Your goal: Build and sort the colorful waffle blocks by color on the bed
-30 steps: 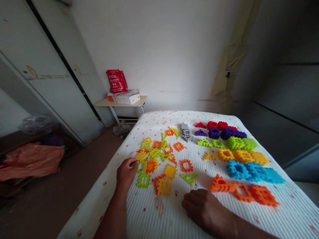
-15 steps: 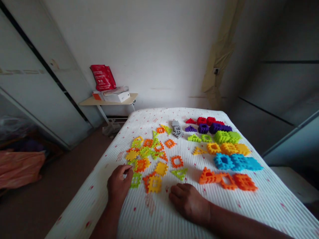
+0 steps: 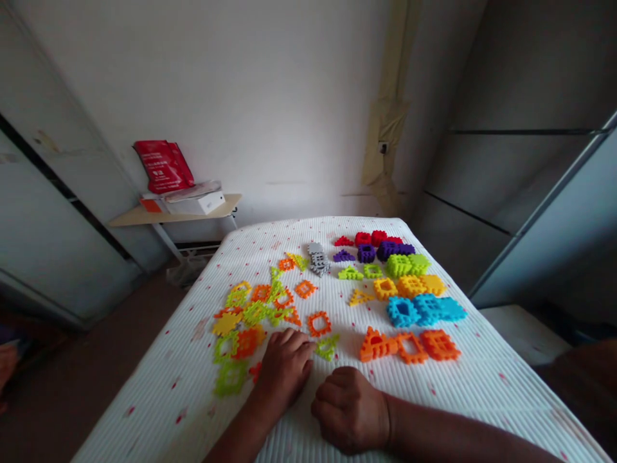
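Note:
My left hand (image 3: 288, 363) rests palm down among loose notched plastic building pieces, its fingers bent and close together. What lies under its fingertips is hidden. Just beyond the fingertips is a light-green triangle piece (image 3: 328, 347), with an orange square frame (image 3: 319, 323) behind it. An orange-and-yellow cluster (image 3: 248, 341) and a light-green square (image 3: 231, 377) lie left of this hand. My right hand (image 3: 349, 409) is closed in a fist on the bed, close to the left one. Anything inside the fist is out of sight.
Sorted groups stand at the right: orange (image 3: 409, 347), blue (image 3: 427, 310), yellow (image 3: 409, 286), green (image 3: 407, 264), purple (image 3: 395, 250) and red (image 3: 379, 237). A grey stack (image 3: 318, 258) lies far centre. Beyond the bed (image 3: 159, 411), a small table (image 3: 168, 215) bears a red bag (image 3: 162, 167).
My left hand has moved right, from beside the green square to over where the yellow squares lay. My right hand stays a fist. The camera view has swung right.

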Tool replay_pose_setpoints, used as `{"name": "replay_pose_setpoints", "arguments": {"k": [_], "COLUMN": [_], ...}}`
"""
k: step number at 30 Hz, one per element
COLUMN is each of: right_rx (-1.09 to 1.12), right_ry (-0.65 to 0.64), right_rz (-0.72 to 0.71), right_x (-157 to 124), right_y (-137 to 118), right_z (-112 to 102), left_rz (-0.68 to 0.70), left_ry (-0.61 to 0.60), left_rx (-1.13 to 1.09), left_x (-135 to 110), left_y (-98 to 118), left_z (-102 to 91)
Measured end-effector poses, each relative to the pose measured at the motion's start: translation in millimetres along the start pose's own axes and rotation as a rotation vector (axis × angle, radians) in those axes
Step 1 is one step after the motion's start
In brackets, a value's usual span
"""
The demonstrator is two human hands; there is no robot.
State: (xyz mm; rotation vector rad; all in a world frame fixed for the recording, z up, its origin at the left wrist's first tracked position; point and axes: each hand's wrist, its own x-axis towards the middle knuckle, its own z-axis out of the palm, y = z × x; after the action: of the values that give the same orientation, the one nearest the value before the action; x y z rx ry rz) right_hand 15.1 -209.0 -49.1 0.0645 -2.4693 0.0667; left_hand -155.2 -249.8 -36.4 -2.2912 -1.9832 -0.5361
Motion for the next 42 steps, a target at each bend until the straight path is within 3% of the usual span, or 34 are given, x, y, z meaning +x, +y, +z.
{"name": "replay_pose_setpoints", "arguments": {"k": [3, 7, 15, 19, 22, 34, 39, 42], "right_rx": [-0.002, 0.001, 0.007, 0.036, 0.056, 0.149, 0.123, 0.102], "right_ry": [0.018, 0.048, 0.049, 0.055, 0.049, 0.201, 0.220, 0.213], "right_rz": [-0.002, -0.025, -0.025, -0.008, 0.030, 0.380, 0.407, 0.396], "right_x": [-1, 0, 3, 5, 8, 33, 44, 44], "right_y": [2, 3, 3, 1, 1, 40, 53, 57], "right_z": [1, 0, -7, -12, -15, -43, -49, -48], "left_rz": [0.013, 0.022, 0.049, -0.069, -0.141, -0.422, -0.622, -0.690], "left_ry": [-0.095, -0.103, 0.145, 0.356, 0.432, 0.470, 0.473, 0.468], "left_rx": [0.019, 0.041, 0.035, -0.087, -0.193, -0.650, -1.040, -1.142], "left_x": [9, 14, 2, -1, -2, -5, -4, -3], "left_y": [2, 1, -7, -14, -15, -8, -9, -9], "left_z": [1.3, 6.7, 17.7, 9.0, 4.1, 0.6, 6.4, 7.1]}}
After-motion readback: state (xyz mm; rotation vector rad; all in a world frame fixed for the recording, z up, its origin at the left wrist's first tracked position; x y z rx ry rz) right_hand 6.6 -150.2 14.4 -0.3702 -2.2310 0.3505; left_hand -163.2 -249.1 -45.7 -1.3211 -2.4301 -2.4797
